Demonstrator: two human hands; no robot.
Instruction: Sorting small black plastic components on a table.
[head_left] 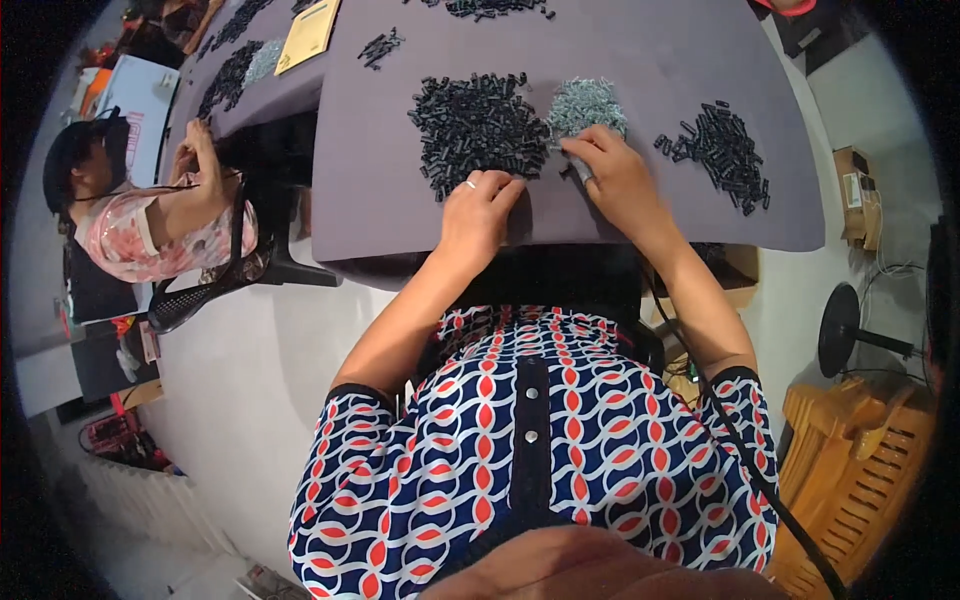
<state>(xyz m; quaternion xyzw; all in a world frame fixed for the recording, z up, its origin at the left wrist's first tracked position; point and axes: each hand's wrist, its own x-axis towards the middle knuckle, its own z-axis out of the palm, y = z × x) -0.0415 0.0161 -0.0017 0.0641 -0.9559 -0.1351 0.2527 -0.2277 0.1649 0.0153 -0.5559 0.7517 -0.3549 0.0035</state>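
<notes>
Two bare hands work at a purple-grey table (680,60), on either side of the near right corner of a large black heap (470,130) made of many short, tube-like pieces. The person's left hand (480,215) is curled at the near edge of that heap, fingertips down among the pieces; whether it grips one I cannot tell. The right hand (615,185) is just right of the heap, thumb and forefinger drawn close together; something small and pale shows at the tips, too small to name, and I cannot be sure it is pinched. Just right of the large black heap, beyond the right fingers, lies a pile of small silvery parts (588,103); farther right, well apart, is a second black heap (722,155).

Each black piece looks light, stiff and smooth, likely to roll or slip, and probably hard to break; a pinch around the middle seems the surest hold. The silvery bits look finer, better taken with fingertips.

Below the large black heap, the table's near edge runs close, with both forearms crossing it, so a dropped piece could fall there. To its left, tabletop stretches to the side edge; to its right, more tabletop between the silvery pile and the second heap leaves room for a hand to slide.
</notes>
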